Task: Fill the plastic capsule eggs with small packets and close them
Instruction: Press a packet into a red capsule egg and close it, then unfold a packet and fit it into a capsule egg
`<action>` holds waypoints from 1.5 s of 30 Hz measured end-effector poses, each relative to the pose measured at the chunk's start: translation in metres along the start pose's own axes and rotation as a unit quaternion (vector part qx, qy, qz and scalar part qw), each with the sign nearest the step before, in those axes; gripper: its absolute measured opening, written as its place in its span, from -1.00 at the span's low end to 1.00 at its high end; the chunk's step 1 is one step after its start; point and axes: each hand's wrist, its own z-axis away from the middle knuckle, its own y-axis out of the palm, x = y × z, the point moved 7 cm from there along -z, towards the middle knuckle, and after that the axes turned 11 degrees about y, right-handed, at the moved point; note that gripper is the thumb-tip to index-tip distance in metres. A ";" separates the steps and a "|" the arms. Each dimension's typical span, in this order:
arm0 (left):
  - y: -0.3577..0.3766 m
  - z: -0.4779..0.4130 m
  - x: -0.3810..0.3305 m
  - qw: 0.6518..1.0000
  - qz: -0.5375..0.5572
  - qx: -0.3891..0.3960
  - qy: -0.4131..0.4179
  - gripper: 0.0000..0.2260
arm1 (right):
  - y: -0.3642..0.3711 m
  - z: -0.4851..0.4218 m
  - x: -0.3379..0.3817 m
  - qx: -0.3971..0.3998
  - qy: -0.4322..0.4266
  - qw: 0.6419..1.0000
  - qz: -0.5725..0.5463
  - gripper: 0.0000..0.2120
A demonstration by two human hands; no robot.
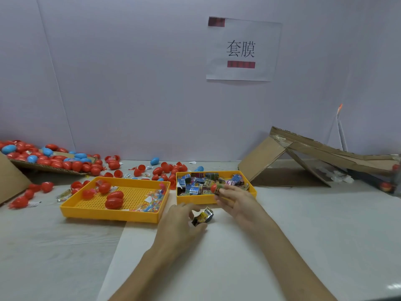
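Far to the left of the left hand, a heap of loose eggs (54, 158), red and blue, is spread over cardboard and table. Many look open or unfilled, though blur prevents a count. Just left of that hand and beyond it, a left tray (112, 215) is seen with a few closed eggs (114, 199) lying in it, which are judged to be finished pieces. The left hand (180, 222) is curled on a small packet (202, 217), which is pinched between thumb and fingers low over the table. Just right of it and slightly farther out, the right hand (236, 200) is clamped round a red egg (214, 188), held at the fingertips above the front wall of the right tray (195, 199). Whether anything has already been pushed inside cannot be told. Beyond those fingertips the tray is crowded with more packets. The work is therefore judged to be at an early stage, with one egg being filled and not yet closed, and most of the heap left to do.
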 end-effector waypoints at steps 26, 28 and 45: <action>0.006 -0.004 0.011 0.998 0.048 -0.036 -0.016 -0.87 | 0.017 -0.003 -0.013 -0.096 -0.197 0.817 0.533 -0.82; 0.007 -0.004 0.011 0.998 0.051 -0.041 -0.016 -0.86 | 0.016 -0.002 -0.013 -0.094 -0.194 0.827 0.520 -0.82; 0.009 -0.006 0.016 0.995 0.068 -0.046 -0.049 -0.80 | 0.009 -0.007 -0.007 -0.123 -0.213 0.823 0.512 -0.84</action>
